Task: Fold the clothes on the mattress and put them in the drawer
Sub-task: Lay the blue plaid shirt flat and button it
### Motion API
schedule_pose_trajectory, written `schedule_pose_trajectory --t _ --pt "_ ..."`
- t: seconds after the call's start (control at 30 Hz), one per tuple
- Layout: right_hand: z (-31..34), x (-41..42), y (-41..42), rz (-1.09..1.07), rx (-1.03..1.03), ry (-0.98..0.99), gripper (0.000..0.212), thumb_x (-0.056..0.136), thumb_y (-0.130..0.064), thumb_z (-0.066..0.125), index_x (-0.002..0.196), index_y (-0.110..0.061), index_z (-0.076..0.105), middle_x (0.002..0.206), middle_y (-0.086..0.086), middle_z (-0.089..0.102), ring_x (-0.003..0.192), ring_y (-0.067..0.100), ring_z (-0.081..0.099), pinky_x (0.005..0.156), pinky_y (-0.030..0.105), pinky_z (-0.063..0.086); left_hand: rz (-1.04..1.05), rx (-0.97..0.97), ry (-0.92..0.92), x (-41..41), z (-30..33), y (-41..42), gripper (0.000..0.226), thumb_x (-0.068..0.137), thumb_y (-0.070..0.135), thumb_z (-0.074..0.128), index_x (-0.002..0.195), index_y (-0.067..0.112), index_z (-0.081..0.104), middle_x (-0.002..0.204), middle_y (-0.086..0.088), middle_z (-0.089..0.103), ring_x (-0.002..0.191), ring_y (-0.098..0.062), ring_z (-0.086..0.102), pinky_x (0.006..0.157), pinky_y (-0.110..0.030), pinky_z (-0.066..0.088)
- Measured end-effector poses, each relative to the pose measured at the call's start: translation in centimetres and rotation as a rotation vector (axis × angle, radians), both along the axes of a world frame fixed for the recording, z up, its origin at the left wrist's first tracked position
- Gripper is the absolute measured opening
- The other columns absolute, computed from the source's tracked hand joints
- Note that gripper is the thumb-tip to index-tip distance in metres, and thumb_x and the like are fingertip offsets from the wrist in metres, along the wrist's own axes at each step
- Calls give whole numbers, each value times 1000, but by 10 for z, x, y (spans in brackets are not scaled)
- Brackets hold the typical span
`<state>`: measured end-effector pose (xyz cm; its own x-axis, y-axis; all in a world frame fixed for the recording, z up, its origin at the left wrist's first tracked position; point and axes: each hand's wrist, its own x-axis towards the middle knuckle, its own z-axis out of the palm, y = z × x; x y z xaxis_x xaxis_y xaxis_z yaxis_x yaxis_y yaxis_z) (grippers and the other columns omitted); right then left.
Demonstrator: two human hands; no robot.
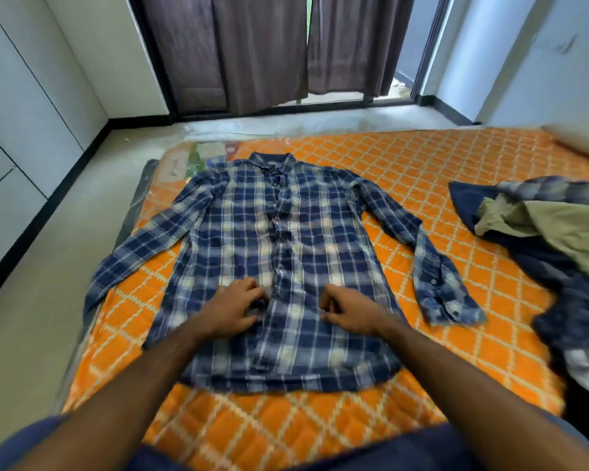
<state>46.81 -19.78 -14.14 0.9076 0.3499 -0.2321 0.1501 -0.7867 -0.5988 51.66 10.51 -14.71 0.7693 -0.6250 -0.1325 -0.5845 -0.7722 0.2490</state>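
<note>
We look down on an orange, diamond-quilted mattress (405,171) lying on a pale floor, with dark curtains (262,49) hanging over a glass door beyond its far edge and white cupboard fronts (21,137) along the left wall. No open drawer shows in this view.

A blue and white plaid shirt (252,232) lies flat and face up near the mattress's left edge, buttoned, collar toward the far edge, both sleeves spread out; the tip of its left-hand sleeve hangs over the mattress's left edge. Our left hand (233,309) rests on the shirt's lower front just left of the button placket, fingers curled, and seems to pinch the cloth there, though motion blur makes that hard to judge. Our right hand (349,312) sits just right of the placket with fingers curled; we cannot tell whether it grips any fabric.

At the mattress's right edge a loose pile of clothes (541,253) lies unfolded, dark blue, khaki and plaid pieces tangled together, cut off by the frame. A pale pillow (585,137) at the far right corner is also cropped.
</note>
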Motion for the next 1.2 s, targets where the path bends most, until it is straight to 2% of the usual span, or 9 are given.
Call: schedule_pose_trajectory --t 0.17,0.27,0.43,0.6,0.73,0.83,0.97,1.1,1.2 --pt "9 -53 -9 107 -118 10 37 86 -42 78 105 -20 54 91 -6 56 77 10 53 68 32 47 -67 121 248 -51 22 10 26 91 32 67 91 31 41 96 3 49 79 -8 46 73 -29 45" --pt "12 -75 -13 186 -201 -11 53 81 -53 80 111 -22 51 100 -3 50 86 16 49 71 33 44 -127 282 327 -70 34 8 38 84 39 74 93 24 40 97 0 47 78 -11 43 69 -29 43" --pt "12 -99 -6 259 -459 -85 63 77 -43 75 130 -32 43 125 0 37 117 22 35 90 50 42 -209 504 -93 -104 33 4 61 78 58 66 121 20 42 116 1 46 101 -17 45 85 -36 40" --pt "13 -112 9 315 -526 -155 70 80 -50 68 139 -32 37 133 2 36 119 23 38 90 48 43 -90 490 -264 -119 25 -11 35 94 25 53 125 17 41 121 -5 52 105 -25 54 83 -39 42" --pt "10 -114 18 226 -555 -275 48 98 -25 55 142 -24 37 134 8 43 119 29 45 91 46 46 23 490 -239 -120 14 -11 37 94 16 56 128 17 44 124 -5 53 110 -25 54 85 -39 47" --pt "8 -112 20 173 -576 -286 34 105 -20 46 139 -21 43 126 9 52 116 30 50 93 45 45 21 404 -163 -118 10 -5 30 95 15 55 125 18 48 121 -4 53 111 -23 50 81 -36 47" --pt "11 -103 22 166 -547 -182 21 97 -15 52 114 -17 64 111 8 65 108 29 60 89 43 51 32 323 -37 -119 14 -4 22 91 20 59 113 21 60 109 -1 61 103 -20 56 82 -36 49" --pt "21 -98 23 201 -512 171 44 92 -5 50 133 -14 64 128 13 66 116 33 61 96 40 50 -16 381 374 -120 31 -12 16 78 1 52 82 15 60 77 1 56 72 -18 52 65 -35 45" --pt "22 -101 22 221 -488 384 48 93 2 45 138 -8 59 136 12 62 116 34 61 94 35 51 -39 413 695 -126 41 -18 29 80 -4 43 80 19 62 72 3 57 62 -12 52 57 -28 46"
